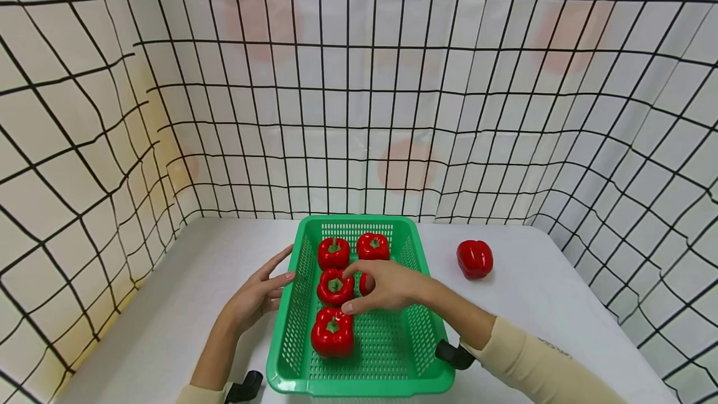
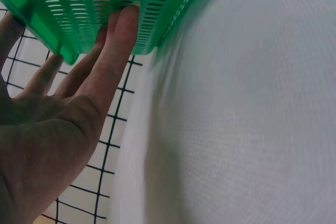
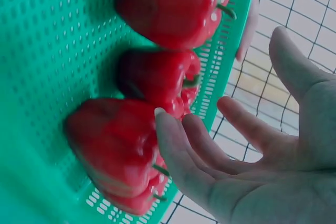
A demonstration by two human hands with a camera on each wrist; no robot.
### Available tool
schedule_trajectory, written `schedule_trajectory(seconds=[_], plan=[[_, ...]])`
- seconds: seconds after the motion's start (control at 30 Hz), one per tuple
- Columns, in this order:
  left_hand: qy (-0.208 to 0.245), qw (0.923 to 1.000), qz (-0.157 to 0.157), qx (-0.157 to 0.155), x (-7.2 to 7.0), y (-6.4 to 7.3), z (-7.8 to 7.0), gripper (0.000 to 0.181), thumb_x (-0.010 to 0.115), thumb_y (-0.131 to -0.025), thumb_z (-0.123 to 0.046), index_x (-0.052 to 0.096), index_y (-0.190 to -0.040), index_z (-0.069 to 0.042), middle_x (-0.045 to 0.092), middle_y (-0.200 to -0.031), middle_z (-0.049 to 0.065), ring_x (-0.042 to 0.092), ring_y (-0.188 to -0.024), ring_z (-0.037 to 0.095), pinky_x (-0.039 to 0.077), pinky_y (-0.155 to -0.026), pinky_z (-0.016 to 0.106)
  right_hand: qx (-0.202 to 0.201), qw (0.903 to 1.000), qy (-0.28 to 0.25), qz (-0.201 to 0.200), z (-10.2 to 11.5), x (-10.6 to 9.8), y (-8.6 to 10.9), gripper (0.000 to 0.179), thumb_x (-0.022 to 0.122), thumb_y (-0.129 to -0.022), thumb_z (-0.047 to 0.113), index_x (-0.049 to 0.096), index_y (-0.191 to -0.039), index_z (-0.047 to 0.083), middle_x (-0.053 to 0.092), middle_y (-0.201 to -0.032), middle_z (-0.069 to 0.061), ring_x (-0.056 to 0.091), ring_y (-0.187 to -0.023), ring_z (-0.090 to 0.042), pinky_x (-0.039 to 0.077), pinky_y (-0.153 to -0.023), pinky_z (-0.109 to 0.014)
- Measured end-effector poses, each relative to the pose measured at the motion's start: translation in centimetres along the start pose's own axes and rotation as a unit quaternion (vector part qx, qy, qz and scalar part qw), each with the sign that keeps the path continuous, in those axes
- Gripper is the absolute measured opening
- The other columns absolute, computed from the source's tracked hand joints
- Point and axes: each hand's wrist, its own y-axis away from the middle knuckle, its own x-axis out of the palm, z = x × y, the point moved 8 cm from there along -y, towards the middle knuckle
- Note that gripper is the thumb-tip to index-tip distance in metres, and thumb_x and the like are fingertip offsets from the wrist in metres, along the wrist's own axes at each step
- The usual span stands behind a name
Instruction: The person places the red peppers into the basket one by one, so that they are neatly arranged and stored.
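Note:
A green plastic basket (image 1: 387,385) with perforated walls stands before me, holding several red bell peppers, stems up. My left hand (image 1: 255,295) is at its left wall; in the left wrist view, the straight fingers (image 2: 113,59) touch the slotted side. Over the basket's middle is my right hand (image 1: 392,285), fingers spread and slightly bent, nothing gripped. Partly hidden beneath it is one bell pepper (image 1: 366,283). Beside its fingertips lie a middle bell pepper (image 1: 335,287) and a larger front one (image 1: 332,333). In the right wrist view, a fingertip overlaps a nearby bell pepper (image 3: 113,142).
One more red bell pepper (image 1: 475,259) lies on its side on the white table (image 1: 521,304), right of the basket. Two bell peppers, left (image 1: 333,253) and right (image 1: 373,245), sit at the basket's far end. Black wire mesh (image 1: 348,111) encloses the table's back and sides.

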Motion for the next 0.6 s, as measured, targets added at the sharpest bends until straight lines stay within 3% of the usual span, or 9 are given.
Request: schedule_trajectory(seconds=[0.33, 0.6], plan=[[0.007, 1.0, 0.001, 0.002, 0.0, 0.0, 0.0, 0.072, 0.061, -0.102, -0.027, 0.021, -0.162, -0.035, 0.057, -0.144, 0.025, 0.072, -0.109, 0.04, 0.06, -0.089, 0.05, 0.018, 0.999, 0.001, -0.041, -1.5, -2.2, 1.6, 0.062, 0.08, -0.082, 0.049, 0.059, -0.135, 0.024, 0.068, -0.118, -0.008, 0.064, -0.102, -0.02, 0.063, -0.074, -0.037], [0.013, 0.9999, 0.0, -0.004, 0.1, 0.0, 0.0, 0.073, 0.062, -0.101, -0.028, 0.022, -0.162, -0.035, 0.058, -0.142, 0.024, 0.072, -0.109, 0.039, 0.06, -0.089, 0.05, 0.044, 0.9947, 0.0, -0.092, -4.0, -4.0, 3.0, 0.064, 0.082, -0.08, 0.047, 0.06, -0.135, 0.021, 0.068, -0.104, -0.003, 0.064, -0.092, -0.018, 0.063, -0.069, -0.033]])
